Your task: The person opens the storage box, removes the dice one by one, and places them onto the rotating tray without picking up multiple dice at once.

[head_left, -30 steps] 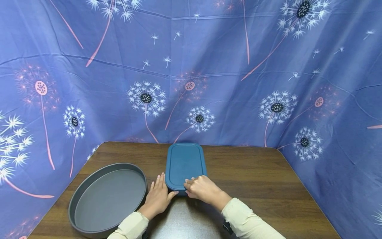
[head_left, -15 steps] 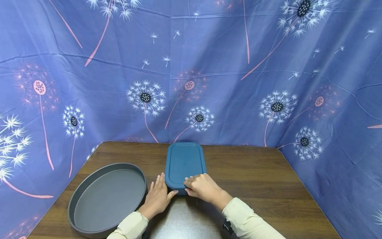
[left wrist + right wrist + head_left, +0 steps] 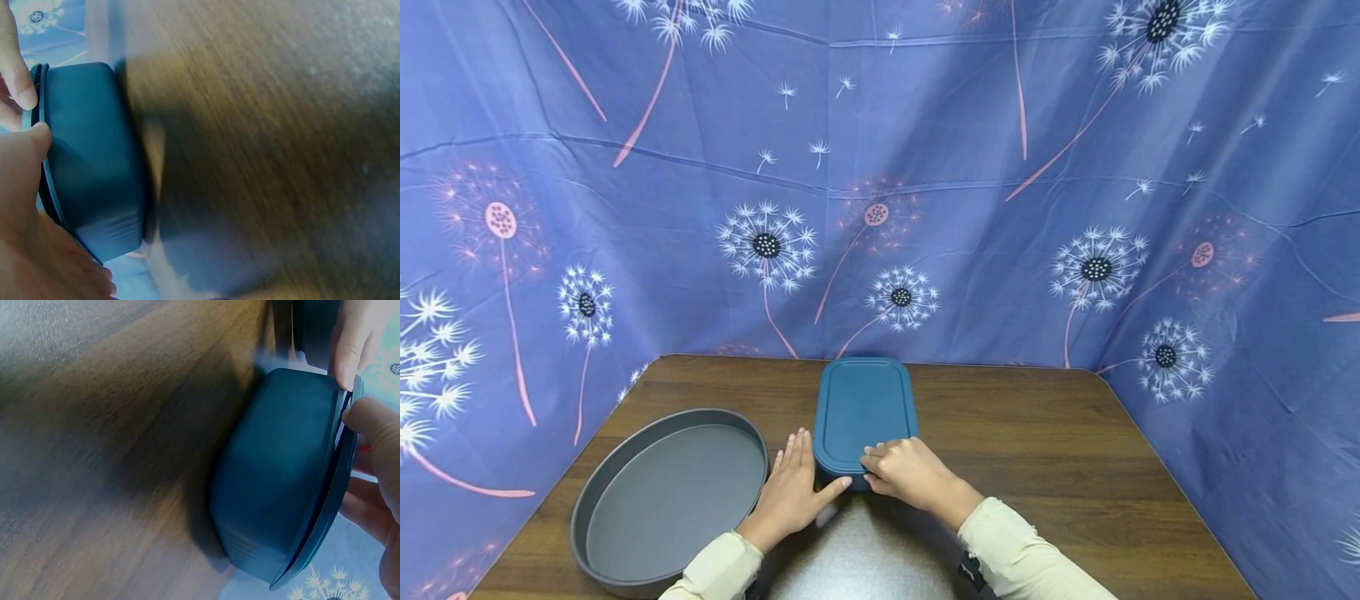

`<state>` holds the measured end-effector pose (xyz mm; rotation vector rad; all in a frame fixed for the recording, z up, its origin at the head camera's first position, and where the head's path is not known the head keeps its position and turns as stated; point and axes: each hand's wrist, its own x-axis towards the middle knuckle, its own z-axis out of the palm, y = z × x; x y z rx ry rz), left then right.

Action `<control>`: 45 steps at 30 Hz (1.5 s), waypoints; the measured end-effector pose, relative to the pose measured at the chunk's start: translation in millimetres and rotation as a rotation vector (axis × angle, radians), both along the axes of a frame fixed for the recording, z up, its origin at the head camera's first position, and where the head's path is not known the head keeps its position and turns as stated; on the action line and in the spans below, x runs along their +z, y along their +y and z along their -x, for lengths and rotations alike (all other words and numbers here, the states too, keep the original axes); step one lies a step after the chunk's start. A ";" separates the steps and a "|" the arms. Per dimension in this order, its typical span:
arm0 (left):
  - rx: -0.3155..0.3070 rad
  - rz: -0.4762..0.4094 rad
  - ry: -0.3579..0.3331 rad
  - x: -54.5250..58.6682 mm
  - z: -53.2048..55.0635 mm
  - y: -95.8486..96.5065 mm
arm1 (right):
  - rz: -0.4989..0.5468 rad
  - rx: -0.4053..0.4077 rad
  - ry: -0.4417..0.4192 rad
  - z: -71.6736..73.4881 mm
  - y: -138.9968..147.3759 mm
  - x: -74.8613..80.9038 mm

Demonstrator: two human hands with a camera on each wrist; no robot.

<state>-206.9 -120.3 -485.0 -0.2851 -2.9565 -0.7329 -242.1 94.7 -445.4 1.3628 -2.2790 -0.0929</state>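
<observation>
A blue rectangular food container stands on the table, its rounded lid on top. My right hand has its fingers curled over the lid's front edge, thumb beneath, pinching it. A narrow dark gap shows between lid and box along that edge in the right wrist view. My left hand lies at the container's front left corner with long fingers straight along the left side. Its thumb reaches across to the front rim, close to the right thumb.
A large round dark grey pan sits left of the container, right by my left hand. The brown wooden table extends to the right. Behind it hangs a blue cloth printed with dandelions.
My left hand has shifted slightly left and its fingers have slid a little away from the container's side. The right hand keeps its pinch on the lid, almost still.
</observation>
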 end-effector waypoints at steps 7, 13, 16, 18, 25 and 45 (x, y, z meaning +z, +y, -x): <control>-0.010 0.008 0.016 -1.1 0.5 0.0 | -0.021 0.003 -0.008 -1.0 0.8 2.5; -0.021 0.012 0.041 0.7 0.1 0.9 | -0.037 0.006 0.016 -4.3 0.3 9.8; -0.024 0.008 0.048 1.4 -0.1 1.7 | -0.030 0.009 0.044 -5.3 -0.8 13.1; -0.025 0.009 0.047 1.1 -0.3 2.3 | -0.026 0.013 0.068 -6.1 -1.3 14.6; -0.024 0.031 0.065 0.7 -1.0 2.5 | 0.004 0.010 0.194 -6.3 -4.9 15.1; -0.025 0.027 0.086 1.8 -0.5 2.0 | 0.069 -0.169 0.441 -3.3 -11.8 35.9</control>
